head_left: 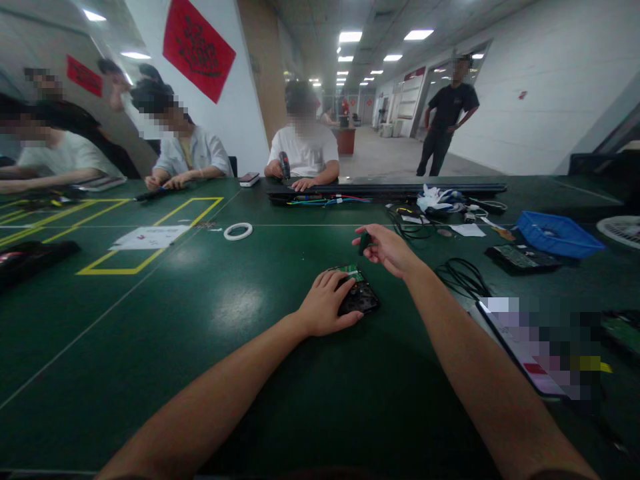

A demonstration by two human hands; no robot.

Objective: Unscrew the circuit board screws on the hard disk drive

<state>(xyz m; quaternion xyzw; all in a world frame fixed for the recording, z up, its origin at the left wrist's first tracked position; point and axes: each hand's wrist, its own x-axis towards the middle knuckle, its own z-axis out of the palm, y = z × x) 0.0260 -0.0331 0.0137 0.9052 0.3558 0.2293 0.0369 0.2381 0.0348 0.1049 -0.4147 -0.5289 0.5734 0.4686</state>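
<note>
A small black device with an exposed green circuit board lies flat on the table before me. My left hand rests across its left side, fingers spread over the top and thumb along the near edge. Above and to the right of the device, my right hand is raised off the table. Its thumb and fingers pinch a small dark piece, whose kind I cannot make out. The fingers of my left hand cover part of the circuit board.
The green table bears a white ring, papers, black cables, a blue tray, another opened device and a tablet-like screen. Across it, a person holds a power tool by a long black bar.
</note>
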